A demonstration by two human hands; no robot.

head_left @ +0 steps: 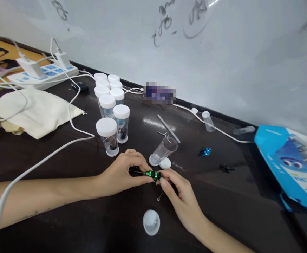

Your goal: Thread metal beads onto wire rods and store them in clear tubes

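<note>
Between my two hands is a small green-and-black cylindrical part (151,174) with thin wire-like pieces at its left side. My left hand (125,172) pinches its left end with thumb and fingers. The fingertips of my right hand (180,193) are closed on its black right end. Below the right fingertips, a thin piece with a tiny ring end (158,199) shows; what it joins is hidden. Just beyond the hands, an uncapped clear tube (165,150) lies tilted beside a white cap (165,163). Nearer to me stands a small clear cup (151,222).
Several white-capped clear jars (107,135) with small parts inside stand left of centre. A blue metallic part (205,151) and a black piece (226,168) lie to the right, before a blue bag (282,161). A white cable (37,165) crosses the left; a power strip (56,75) sits behind.
</note>
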